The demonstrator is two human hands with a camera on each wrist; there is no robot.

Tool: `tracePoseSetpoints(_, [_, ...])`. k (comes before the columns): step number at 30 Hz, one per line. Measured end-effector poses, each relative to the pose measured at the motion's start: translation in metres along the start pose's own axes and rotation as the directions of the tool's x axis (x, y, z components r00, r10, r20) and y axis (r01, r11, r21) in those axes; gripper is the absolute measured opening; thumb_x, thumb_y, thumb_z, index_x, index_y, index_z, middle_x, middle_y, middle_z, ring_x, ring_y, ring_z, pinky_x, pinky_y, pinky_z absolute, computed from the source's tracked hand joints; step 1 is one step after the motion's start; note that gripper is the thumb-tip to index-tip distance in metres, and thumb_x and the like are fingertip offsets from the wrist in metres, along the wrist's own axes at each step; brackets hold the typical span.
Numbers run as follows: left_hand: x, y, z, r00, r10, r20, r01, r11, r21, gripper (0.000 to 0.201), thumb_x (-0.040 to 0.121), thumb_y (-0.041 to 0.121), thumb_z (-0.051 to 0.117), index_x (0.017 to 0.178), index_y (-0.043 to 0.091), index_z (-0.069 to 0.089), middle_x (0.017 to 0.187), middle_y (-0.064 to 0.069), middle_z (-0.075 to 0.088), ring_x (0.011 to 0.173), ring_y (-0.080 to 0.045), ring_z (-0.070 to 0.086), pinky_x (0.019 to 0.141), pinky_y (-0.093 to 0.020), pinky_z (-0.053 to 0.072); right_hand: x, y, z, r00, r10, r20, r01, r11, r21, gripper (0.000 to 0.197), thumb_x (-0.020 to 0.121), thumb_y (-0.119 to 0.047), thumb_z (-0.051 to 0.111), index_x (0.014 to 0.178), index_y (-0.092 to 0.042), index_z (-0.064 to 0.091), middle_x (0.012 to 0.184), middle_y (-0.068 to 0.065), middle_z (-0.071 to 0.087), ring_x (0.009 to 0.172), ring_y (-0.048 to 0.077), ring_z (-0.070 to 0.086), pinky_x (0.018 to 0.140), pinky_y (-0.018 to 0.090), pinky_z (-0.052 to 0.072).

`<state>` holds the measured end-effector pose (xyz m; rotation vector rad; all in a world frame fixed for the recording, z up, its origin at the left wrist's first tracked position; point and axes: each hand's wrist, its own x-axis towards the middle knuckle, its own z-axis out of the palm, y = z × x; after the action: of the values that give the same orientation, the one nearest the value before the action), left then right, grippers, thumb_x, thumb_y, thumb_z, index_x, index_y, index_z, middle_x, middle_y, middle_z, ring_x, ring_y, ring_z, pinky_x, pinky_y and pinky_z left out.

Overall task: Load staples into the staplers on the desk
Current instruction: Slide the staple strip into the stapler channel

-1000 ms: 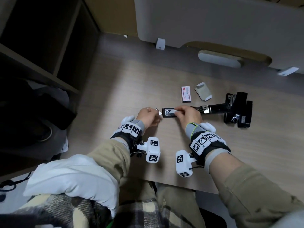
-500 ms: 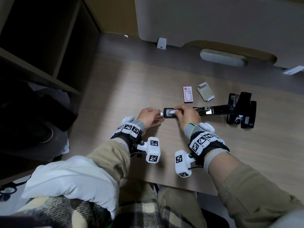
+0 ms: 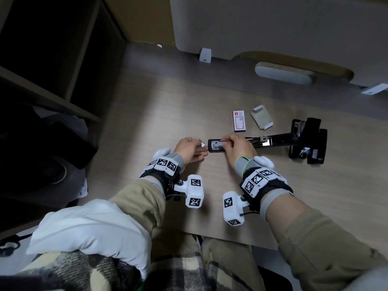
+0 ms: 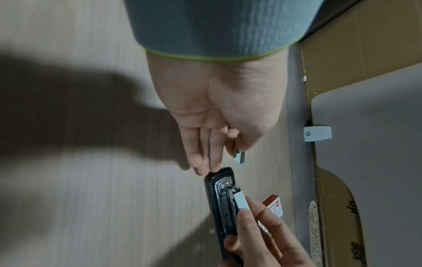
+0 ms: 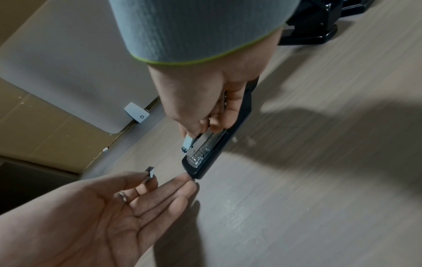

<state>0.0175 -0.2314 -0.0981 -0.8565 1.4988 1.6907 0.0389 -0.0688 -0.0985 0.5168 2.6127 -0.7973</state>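
A long black stapler with an open chrome magazine (image 3: 218, 145) lies flat on the pale wood-grain counter (image 3: 159, 106), its far end just beside a second, bulkier black stapler (image 3: 308, 141). The right hand (image 3: 237, 145) pinches a short grey strip of staples (image 4: 241, 201) and holds it at the front of the magazine; whether it is seated in the channel is hard to tell. The left hand (image 3: 189, 150) pinches another small strip of staples (image 5: 150, 172) between thumb and forefinger, its other fingers (image 5: 182, 186) straight and touching the stapler's front end. A red-and-white staple box (image 3: 239, 121) lies beyond
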Motion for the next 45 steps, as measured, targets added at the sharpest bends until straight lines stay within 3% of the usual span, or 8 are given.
tracePoseSetpoints(12, [0.0, 0.002, 0.001, 1.0, -0.009, -0.012, 0.009, 1.0, 0.021, 0.02, 0.099, 0.014, 0.045, 0.08, 0.014, 0.045, 0.105, -0.022, 0.069, 0.091, -0.033, 0.068, 0.089, -0.041, 0.053, 0.003, 0.0, -0.002, 1.0, -0.01, 0.014, 0.011, 1.0, -0.026, 0.016, 0.093, -0.025, 0.055, 0.098, -0.029, 0.069, 0.103, -0.002, 0.067, 0.098, 0.022, 0.06, 0.072, 0.026, 0.039])
tracePoseSetpoints(21, [0.002, 0.0, 0.0, 1.0, -0.007, -0.006, 0.008, 0.999, 0.036, 0.017, 0.099, 0.016, 0.046, 0.082, 0.015, 0.045, 0.109, -0.023, 0.07, 0.095, -0.033, 0.068, 0.09, -0.04, 0.053, 0.005, -0.005, -0.007, 0.999, 0.035, 0.025, -0.034, 0.999, -0.02, 0.032, 0.086, -0.027, 0.069, 0.116, -0.02, 0.061, 0.099, 0.0, 0.068, 0.101, 0.022, 0.062, 0.081, 0.031, 0.047])
tracePoseSetpoints(25, [0.001, 0.001, 0.002, 1.0, -0.001, -0.018, 0.001, 0.999, 0.034, 0.02, 0.099, 0.014, 0.046, 0.078, 0.014, 0.046, 0.101, -0.02, 0.068, 0.093, -0.033, 0.066, 0.095, -0.043, 0.051, 0.001, -0.005, -0.01, 0.996, 0.077, -0.043, -0.076, 0.997, 0.003, 0.024, 0.091, -0.018, 0.053, 0.113, -0.021, 0.064, 0.102, 0.002, 0.07, 0.1, 0.028, 0.062, 0.074, 0.03, 0.044])
tracePoseSetpoints(28, [0.0, 0.0, 0.003, 0.999, 0.007, -0.031, -0.006, 0.999, 0.038, 0.024, 0.098, 0.013, 0.045, 0.075, 0.014, 0.047, 0.094, -0.017, 0.068, 0.091, -0.033, 0.066, 0.09, -0.04, 0.051, -0.001, -0.005, -0.011, 0.99, 0.122, -0.069, -0.122, 0.993, 0.006, 0.027, 0.092, -0.013, 0.045, 0.106, -0.023, 0.066, 0.099, 0.007, 0.071, 0.092, 0.033, 0.062, 0.07, 0.029, 0.044])
tracePoseSetpoints(32, [0.0, 0.0, 0.003, 0.999, 0.002, -0.032, 0.0, 0.999, 0.038, 0.024, 0.098, 0.014, 0.045, 0.075, 0.014, 0.047, 0.092, -0.016, 0.069, 0.091, -0.032, 0.066, 0.09, -0.04, 0.052, -0.001, -0.001, -0.014, 0.987, 0.156, -0.047, -0.156, 0.988, 0.013, 0.023, 0.09, -0.017, 0.046, 0.103, -0.027, 0.063, 0.096, 0.0, 0.073, 0.088, 0.029, 0.064, 0.069, 0.027, 0.044])
tracePoseSetpoints(35, [0.0, 0.001, 0.003, 1.0, 0.007, -0.029, -0.006, 0.999, 0.048, 0.021, 0.097, 0.013, 0.047, 0.077, 0.014, 0.046, 0.093, -0.016, 0.069, 0.09, -0.032, 0.066, 0.094, -0.042, 0.051, -0.002, -0.002, -0.014, 0.99, 0.144, 0.013, -0.143, 0.99, -0.008, 0.03, 0.084, -0.02, 0.043, 0.102, -0.036, 0.06, 0.097, -0.009, 0.073, 0.088, 0.023, 0.067, 0.077, 0.029, 0.052])
tracePoseSetpoints(41, [-0.002, 0.003, 0.004, 1.0, 0.003, -0.023, -0.002, 0.998, 0.064, 0.017, 0.096, 0.014, 0.048, 0.08, 0.015, 0.046, 0.093, -0.015, 0.07, 0.089, -0.03, 0.067, 0.093, -0.04, 0.052, 0.002, -0.011, -0.018, 0.984, 0.14, 0.107, -0.137, 0.99, -0.035, 0.037, 0.083, -0.019, 0.047, 0.109, -0.039, 0.063, 0.099, -0.004, 0.074, 0.099, 0.019, 0.066, 0.088, 0.034, 0.052])
tracePoseSetpoints(45, [-0.003, 0.003, 0.004, 0.999, 0.024, -0.021, -0.021, 0.991, 0.134, 0.013, 0.094, 0.016, 0.052, 0.082, 0.016, 0.048, 0.089, -0.01, 0.069, 0.08, -0.022, 0.064, 0.084, -0.034, 0.051, -0.002, -0.007, -0.017, 0.989, 0.118, 0.093, -0.12, 0.993, 0.01, 0.039, 0.081, -0.013, 0.045, 0.104, -0.039, 0.061, 0.098, -0.016, 0.073, 0.091, 0.017, 0.069, 0.085, 0.033, 0.054])
